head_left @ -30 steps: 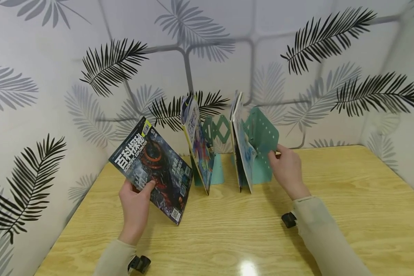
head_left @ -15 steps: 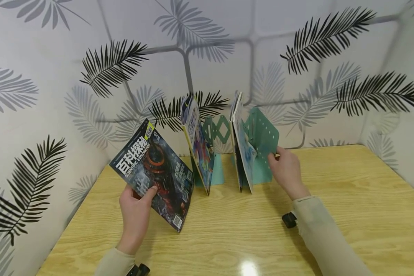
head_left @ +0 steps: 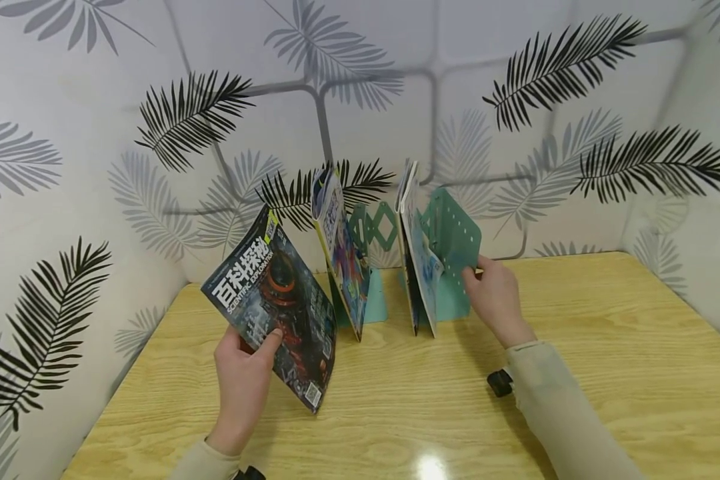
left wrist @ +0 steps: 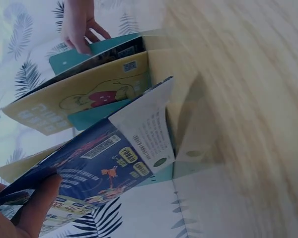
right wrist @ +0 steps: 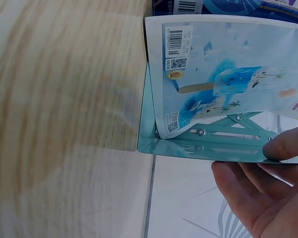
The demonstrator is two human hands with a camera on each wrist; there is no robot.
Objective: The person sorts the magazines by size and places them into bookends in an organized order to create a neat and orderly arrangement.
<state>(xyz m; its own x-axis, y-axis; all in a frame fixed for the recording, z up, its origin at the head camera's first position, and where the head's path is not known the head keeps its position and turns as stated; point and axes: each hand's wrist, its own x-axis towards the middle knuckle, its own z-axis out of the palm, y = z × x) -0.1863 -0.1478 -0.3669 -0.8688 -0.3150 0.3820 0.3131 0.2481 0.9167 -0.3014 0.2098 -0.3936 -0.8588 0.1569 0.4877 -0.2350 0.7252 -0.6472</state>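
My left hand (head_left: 245, 380) grips a dark magazine (head_left: 282, 300) with a robot on its cover, thumb across the front. The magazine tilts left of a teal expanding bookend, its dark blue back (left wrist: 109, 163) showing in the left wrist view. At the bookend's right end, my right hand (head_left: 497, 297) pinches the perforated end plate (head_left: 459, 233) between thumb and fingers, the thumb on its inner side in the right wrist view. Colourful magazines (head_left: 342, 253) lean in the bookend's left part. A pale blue magazine (right wrist: 208, 64) stands by the right plate with others behind it.
The bookend's crisscross lattice (head_left: 386, 227) spans the space between the two groups of magazines. All stands on a wooden table (head_left: 396, 407), near a wall (head_left: 372, 127) with a leaf print. Dark wrist devices hang under both sleeves.
The held magazine has shifted slightly right and down and turned, its cover now facing more to the side. The right hand stays on the bookend plate. The head view has shifted slightly.
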